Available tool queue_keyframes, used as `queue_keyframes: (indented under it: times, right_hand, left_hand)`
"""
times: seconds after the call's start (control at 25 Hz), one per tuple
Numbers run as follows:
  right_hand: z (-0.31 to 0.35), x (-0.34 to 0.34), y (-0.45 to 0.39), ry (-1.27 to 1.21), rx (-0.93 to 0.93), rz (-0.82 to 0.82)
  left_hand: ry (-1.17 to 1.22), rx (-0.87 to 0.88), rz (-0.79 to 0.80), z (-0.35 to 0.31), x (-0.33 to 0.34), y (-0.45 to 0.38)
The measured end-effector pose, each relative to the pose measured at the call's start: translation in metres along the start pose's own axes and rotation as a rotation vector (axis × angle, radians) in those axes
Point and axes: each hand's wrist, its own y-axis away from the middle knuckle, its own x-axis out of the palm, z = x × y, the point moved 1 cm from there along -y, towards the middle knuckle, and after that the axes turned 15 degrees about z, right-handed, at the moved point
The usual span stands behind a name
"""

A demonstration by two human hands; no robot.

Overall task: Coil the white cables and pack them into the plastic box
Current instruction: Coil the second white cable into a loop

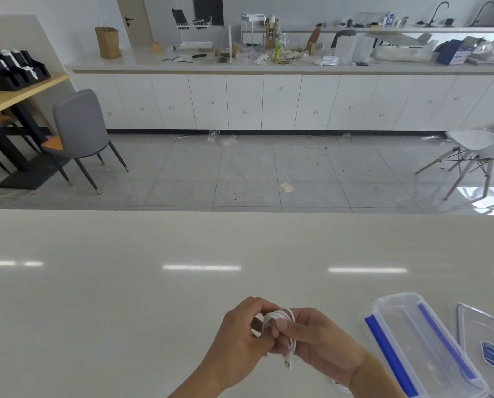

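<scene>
box (429, 351) cropped below — lid (487, 340) cut right

No text can be read anywhere. A blue label sits on the clear lid (481, 343). Its print is too small to make out.

Bright, even, cool-white indoor light fills the scene. Long ceiling lamps reflect as a row of pale streaks across the glossy counter (154, 268) in the foreground. At the far right, strong daylight falls on the tiled floor (268, 173), making a washed-out glare patch under the white chair (475, 147). Shadows are soft and faint; the grey chair (80, 124) at left casts only a weak one. The wide-angle lens bends straight lines, so the far cabinets (280, 101) curve and the edges lean outward. The nearby hands look slightly soft, and distant clutter is blurry and low in detail.
</scene>
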Motion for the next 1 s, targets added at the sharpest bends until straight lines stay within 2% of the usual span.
queue_keyframes:
  times: [0.2,0.32,0.56,0.68,0.84,0.92,1.0]
  right_hand:
    - [-0.004,0.004,-0.006,0.136,-0.013,-0.154]
    - [-0.005,0.003,-0.008,0.273,-0.013,-0.335]
    - [-0.009,-0.001,-0.005,0.462,0.052,-0.616]
    - [-0.009,-0.001,-0.003,0.456,0.029,-0.621]
    - [-0.007,-0.003,0.002,0.239,0.035,-0.548]
    - [-0.006,-0.002,0.002,0.142,0.064,-0.483]
    - [-0.008,-0.002,0.002,0.035,0.087,-0.420]
  left_hand:
    - [-0.099,0.040,-0.176,0.008,0.006,-0.003]
    - [-0.116,0.025,-0.246,0.009,0.003,-0.006]
    - [0.097,-0.090,-0.152,0.011,-0.003,-0.009]
    - [0.250,-0.144,-0.030,0.013,-0.008,-0.009]
    - [0.502,-0.119,0.159,0.021,-0.018,-0.008]
    - [0.704,-0.083,0.183,0.025,-0.021,-0.008]
    - [0.805,-0.038,0.204,0.030,-0.022,-0.007]
